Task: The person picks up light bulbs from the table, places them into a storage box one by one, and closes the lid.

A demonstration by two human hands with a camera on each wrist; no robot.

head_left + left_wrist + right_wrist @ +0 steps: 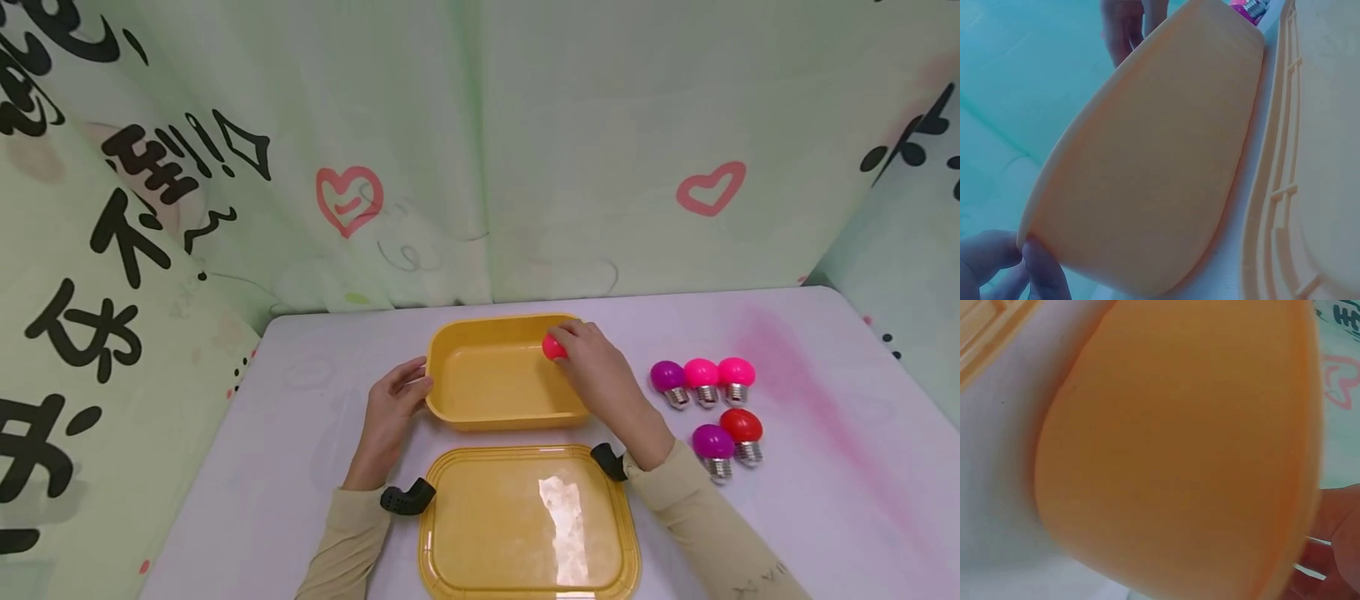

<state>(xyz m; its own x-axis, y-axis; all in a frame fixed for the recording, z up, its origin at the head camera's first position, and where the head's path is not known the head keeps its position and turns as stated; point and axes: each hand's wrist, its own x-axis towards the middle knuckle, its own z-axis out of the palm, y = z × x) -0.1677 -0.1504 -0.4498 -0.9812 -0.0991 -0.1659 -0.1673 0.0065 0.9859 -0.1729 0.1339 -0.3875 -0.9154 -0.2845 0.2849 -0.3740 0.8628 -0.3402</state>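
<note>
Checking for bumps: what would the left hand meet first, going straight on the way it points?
Likely the yellow box: the left hand already touches its rim at the left end.

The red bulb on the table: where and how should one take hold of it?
Probably by its globe, coming from above and the right: the globe is wider than the metal base, and the nearer purple bulb crowds its left, while no bulb shows on its right.
</note>
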